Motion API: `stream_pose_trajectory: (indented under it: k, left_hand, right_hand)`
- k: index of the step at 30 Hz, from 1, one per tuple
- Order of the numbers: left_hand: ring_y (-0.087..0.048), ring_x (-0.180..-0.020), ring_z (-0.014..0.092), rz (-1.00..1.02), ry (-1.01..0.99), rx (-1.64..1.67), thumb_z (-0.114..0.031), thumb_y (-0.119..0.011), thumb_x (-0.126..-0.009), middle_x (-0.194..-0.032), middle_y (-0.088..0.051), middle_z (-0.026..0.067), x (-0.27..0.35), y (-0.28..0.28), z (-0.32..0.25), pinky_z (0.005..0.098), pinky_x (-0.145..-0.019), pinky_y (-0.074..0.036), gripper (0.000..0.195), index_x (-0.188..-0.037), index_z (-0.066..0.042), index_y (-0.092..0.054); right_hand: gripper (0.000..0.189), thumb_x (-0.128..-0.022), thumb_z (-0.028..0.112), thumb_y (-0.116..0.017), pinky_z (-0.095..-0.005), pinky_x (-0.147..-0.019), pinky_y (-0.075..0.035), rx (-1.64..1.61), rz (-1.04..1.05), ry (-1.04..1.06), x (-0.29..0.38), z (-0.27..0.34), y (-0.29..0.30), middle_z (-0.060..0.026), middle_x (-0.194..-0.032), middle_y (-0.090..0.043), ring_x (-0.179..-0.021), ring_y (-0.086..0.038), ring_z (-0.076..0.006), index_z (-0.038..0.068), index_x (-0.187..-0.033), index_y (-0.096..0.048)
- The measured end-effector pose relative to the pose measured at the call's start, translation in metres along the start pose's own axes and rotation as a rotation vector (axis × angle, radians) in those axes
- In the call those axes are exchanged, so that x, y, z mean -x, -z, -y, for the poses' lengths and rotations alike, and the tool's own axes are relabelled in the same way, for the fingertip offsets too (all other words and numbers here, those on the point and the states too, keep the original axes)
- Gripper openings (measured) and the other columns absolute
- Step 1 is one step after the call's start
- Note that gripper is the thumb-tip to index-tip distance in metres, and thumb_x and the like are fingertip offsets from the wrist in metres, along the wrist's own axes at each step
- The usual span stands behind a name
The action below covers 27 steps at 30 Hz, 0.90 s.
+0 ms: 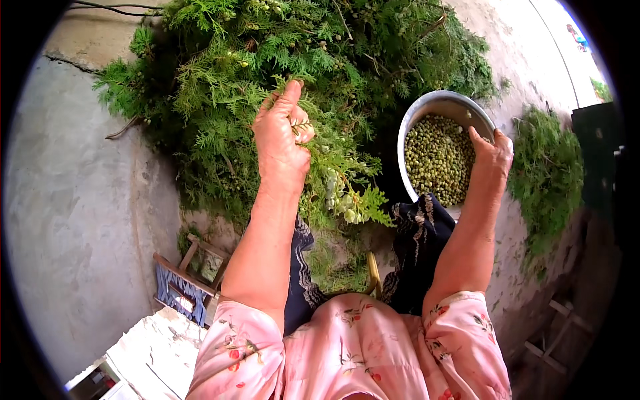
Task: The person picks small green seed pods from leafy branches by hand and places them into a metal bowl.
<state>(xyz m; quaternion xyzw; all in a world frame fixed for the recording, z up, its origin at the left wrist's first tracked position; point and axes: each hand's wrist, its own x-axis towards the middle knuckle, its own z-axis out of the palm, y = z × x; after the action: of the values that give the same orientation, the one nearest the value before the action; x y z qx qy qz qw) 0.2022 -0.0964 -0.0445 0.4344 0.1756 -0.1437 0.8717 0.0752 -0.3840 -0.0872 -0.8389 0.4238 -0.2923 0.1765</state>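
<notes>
My left hand (pixel 282 132) is closed around a green conifer sprig, apparently arborvitae, in front of a large heap of cut branches (pixel 320 60). Pale green cones (pixel 350 210) hang on a leafy spray just below and to the right of that fist. On the right, my right hand (pixel 492 150) is at the near right side of a metal basin (pixel 401 150), its fingers over the rim. Many small green cones (pixel 435 155) fill the bottom of the basin. Whether the right fingers hold anything small, or only touch the rim, cannot be made out.
A smaller pile of green sprigs (pixel 545 175) lies to the right on the concrete floor. At left, a wooden stool (pixel 185 280) with blue strips stands near a grey wall (pixel 85 200). A yellow curved bar (pixel 373 272) shows between my knees. Black cables (pixel 117 7) run at the upper left.
</notes>
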Motion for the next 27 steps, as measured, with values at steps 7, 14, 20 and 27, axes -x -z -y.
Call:
stream_pose_trajectory:
  k: [7, 14, 20, 27]
  left_hand:
    - [-0.029, -0.038, 0.007, -0.02, -0.068, 0.125, -0.017, -0.067, -0.079, -0.053, -0.038, -0.0042, -0.009, 0.007, 0.005, 0.0215, -0.034, -0.023, 0.017, -0.082, -0.008, -0.053]
    - [-0.028, -0.037, 0.008, -0.097, -0.112, 0.18, -0.019, -0.065, -0.081, -0.053, -0.037, -0.0035, -0.013, 0.003, 0.006, 0.0242, -0.036, -0.022, 0.019, -0.079, -0.007, -0.05]
    - [-0.028, -0.038, 0.008, -0.15, -0.124, 0.191, -0.022, -0.062, -0.084, -0.054, -0.038, -0.003, -0.014, 0.003, 0.006, 0.0252, -0.037, -0.022, 0.019, -0.084, -0.005, -0.053]
    - [-0.054, -0.059, 0.013, 0.048, -0.153, 0.05, -0.041, -0.058, -0.084, -0.073, -0.059, 0.0037, 0.001, -0.009, -0.002, 0.0252, -0.055, -0.042, 0.036, -0.092, -0.006, -0.055]
  right_hand:
    - [0.025, -0.079, 0.009, -0.059, -0.0247, -0.073, -0.044, -0.989, 0.029, -0.682, -0.006, 0.016, 0.005, -0.0072, -0.096, -0.057, -0.086, -0.055, -0.0187, 0.0, -0.102, -0.056]
    - [0.061, -0.064, -0.007, -0.062, -0.0333, -0.097, -0.038, -0.719, 1.194, 0.566, 0.047, 0.107, 0.019, -0.007, -0.127, -0.048, -0.117, -0.045, -0.0211, 0.013, -0.121, -0.053]
    - [0.04, -0.073, 0.001, -0.061, -0.0335, -0.095, -0.038, -0.781, 1.238, 0.773, 0.075, 0.121, -0.001, -0.0153, -0.124, -0.048, -0.115, -0.047, -0.0256, 0.008, -0.112, -0.058]
    - [0.018, -0.088, 0.018, -0.05, -0.0228, -0.068, -0.045, -1.083, 0.995, -0.036, 0.074, 0.132, 0.003, -0.004, -0.087, -0.062, -0.074, -0.055, -0.0101, 0.003, -0.094, -0.059]
